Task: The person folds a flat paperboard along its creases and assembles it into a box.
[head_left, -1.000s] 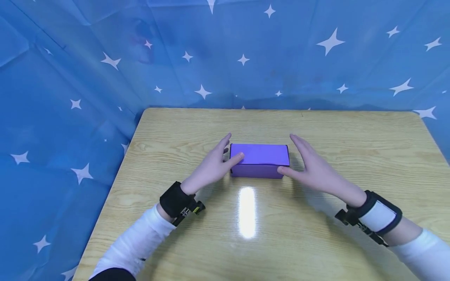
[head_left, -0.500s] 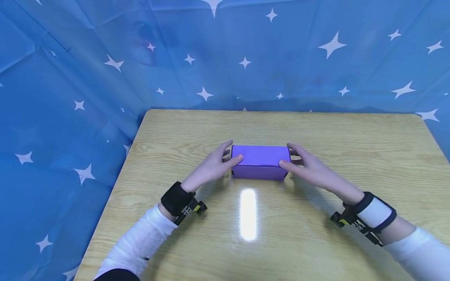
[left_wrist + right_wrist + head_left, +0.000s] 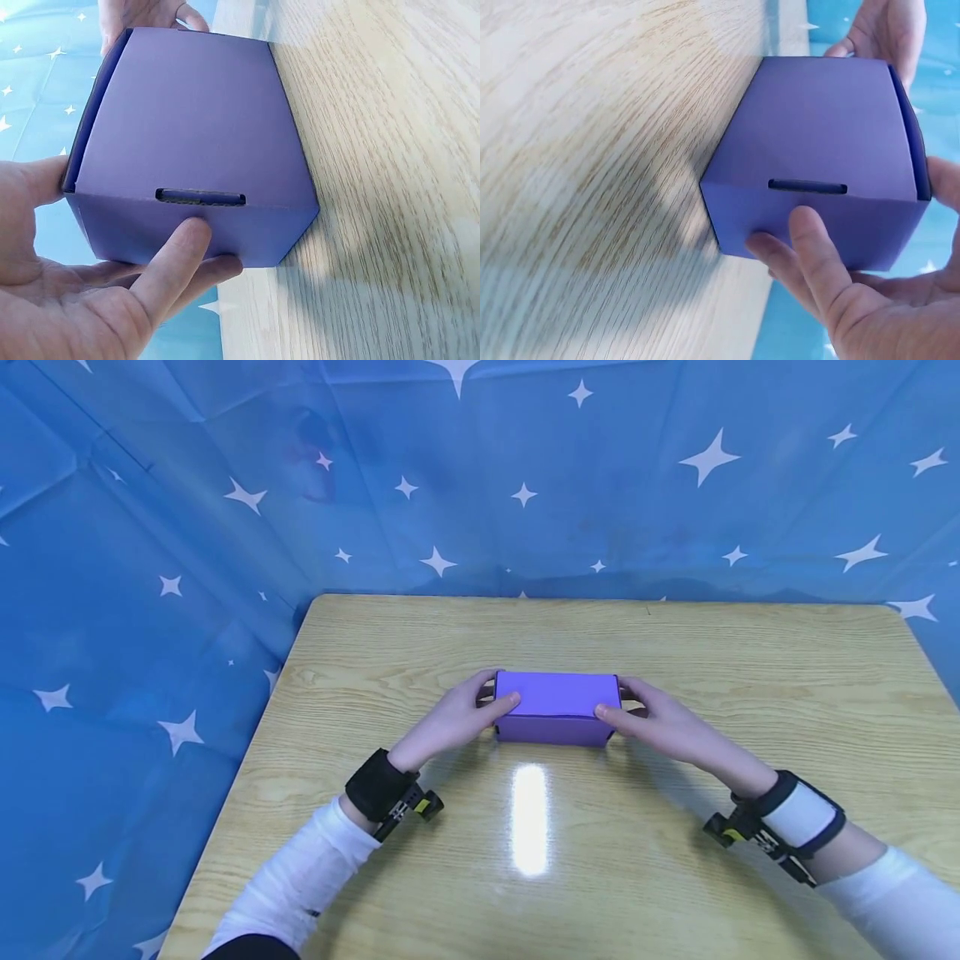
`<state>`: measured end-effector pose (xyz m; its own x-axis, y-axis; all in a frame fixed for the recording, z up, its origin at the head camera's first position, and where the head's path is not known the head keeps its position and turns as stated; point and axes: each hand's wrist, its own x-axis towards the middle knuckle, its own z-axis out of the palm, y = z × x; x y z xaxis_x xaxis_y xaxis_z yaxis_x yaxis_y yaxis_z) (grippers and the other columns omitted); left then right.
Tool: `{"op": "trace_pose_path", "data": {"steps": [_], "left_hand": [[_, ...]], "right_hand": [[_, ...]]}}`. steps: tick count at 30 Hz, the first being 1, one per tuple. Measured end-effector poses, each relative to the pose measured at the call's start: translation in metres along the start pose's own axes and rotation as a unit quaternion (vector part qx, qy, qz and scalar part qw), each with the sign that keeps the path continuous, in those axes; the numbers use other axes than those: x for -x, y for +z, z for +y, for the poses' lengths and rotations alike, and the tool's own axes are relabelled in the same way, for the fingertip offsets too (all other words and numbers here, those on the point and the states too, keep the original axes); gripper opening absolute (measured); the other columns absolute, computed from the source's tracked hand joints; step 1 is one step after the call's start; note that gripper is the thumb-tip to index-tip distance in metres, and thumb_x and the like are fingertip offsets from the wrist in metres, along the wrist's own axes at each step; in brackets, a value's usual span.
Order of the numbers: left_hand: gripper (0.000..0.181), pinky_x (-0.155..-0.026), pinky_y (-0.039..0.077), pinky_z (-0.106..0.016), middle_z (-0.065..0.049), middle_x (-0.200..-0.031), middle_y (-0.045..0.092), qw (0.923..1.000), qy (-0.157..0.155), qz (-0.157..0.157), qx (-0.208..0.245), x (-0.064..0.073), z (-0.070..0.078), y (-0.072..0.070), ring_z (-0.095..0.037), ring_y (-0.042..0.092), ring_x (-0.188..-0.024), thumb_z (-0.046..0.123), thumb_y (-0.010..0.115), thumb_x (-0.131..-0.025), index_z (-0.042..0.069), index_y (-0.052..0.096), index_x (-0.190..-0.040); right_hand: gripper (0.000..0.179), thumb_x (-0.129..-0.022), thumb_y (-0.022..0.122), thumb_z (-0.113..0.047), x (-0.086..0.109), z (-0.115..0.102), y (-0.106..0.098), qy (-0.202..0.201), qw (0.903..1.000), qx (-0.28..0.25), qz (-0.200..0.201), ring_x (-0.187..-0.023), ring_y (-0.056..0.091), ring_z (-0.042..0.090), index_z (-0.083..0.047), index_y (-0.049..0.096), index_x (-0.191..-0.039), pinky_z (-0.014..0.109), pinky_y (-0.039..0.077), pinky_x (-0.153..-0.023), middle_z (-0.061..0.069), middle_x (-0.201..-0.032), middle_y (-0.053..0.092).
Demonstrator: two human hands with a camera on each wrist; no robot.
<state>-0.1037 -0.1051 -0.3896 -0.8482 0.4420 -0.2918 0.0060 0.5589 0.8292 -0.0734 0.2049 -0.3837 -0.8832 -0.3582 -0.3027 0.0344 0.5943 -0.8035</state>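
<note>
A closed purple cardboard box (image 3: pixel 558 693) sits on the wooden table, its long side facing me. My left hand (image 3: pixel 453 720) grips its left end, thumb on the lid's edge and fingers against the end wall. At the opposite end my right hand (image 3: pixel 667 727) holds it the same way. In the left wrist view a narrow slot (image 3: pixel 201 198) shows at the edge of the end wall, close to a fingertip. The right wrist view has a matching slot (image 3: pixel 808 187) at the other end. The box's far side is hidden.
The light wooden table (image 3: pixel 375 643) carries a bright glare spot in front of the box. Behind and to the left hangs a blue cloth (image 3: pixel 487 460) with white stars. Each wrist wears a black strap (image 3: pixel 378 785) with a small camera.
My right hand has moved left onto the box's right end. The left hand's fingers have closed in on the left end. The box stays in place on the table.
</note>
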Motion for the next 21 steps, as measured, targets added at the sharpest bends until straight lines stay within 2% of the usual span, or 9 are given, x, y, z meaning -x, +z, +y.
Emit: {"op": "trace_pose_path", "data": {"steps": [6, 12, 21], "left_hand": [[0.072, -0.125, 0.043, -0.052, -0.018, -0.169, 0.04, 0.9998, 0.005, 0.016, 0.007, -0.002, -0.001, 0.002, -0.036, 0.045, -0.155, 0.046, 0.058, -0.107, 0.014, 0.031, -0.166], [0.069, -0.123, 0.046, -0.053, -0.016, -0.171, 0.038, 0.9987, 0.039, 0.034, 0.001, -0.002, -0.003, 0.004, -0.038, 0.045, -0.154, 0.04, 0.063, -0.105, 0.016, 0.036, -0.163], [0.067, -0.118, 0.051, -0.05, -0.018, -0.167, 0.041, 0.9961, 0.076, 0.044, 0.013, -0.003, -0.01, 0.009, -0.043, 0.047, -0.151, 0.031, 0.072, -0.101, 0.011, 0.044, -0.158]], "right_hand": [[0.082, -0.108, 0.059, -0.039, -0.003, -0.001, 0.001, -0.006, 0.9999, -0.005, 0.014, -0.143, 0.053, 0.05, -0.001, 0.017, -0.167, 0.054, 0.057, -0.107, 0.03, -0.164, 0.038], [0.083, -0.104, 0.066, -0.033, -0.002, 0.001, 0.006, -0.027, 0.9984, 0.012, 0.049, -0.146, 0.047, 0.055, -0.003, 0.021, -0.167, 0.061, 0.052, -0.112, 0.03, -0.169, 0.03], [0.087, -0.097, 0.077, -0.022, 0.001, 0.005, 0.015, -0.047, 0.9956, -0.001, 0.08, -0.145, 0.048, 0.056, -0.001, 0.027, -0.164, 0.052, 0.055, -0.108, 0.029, -0.169, 0.031]]}}
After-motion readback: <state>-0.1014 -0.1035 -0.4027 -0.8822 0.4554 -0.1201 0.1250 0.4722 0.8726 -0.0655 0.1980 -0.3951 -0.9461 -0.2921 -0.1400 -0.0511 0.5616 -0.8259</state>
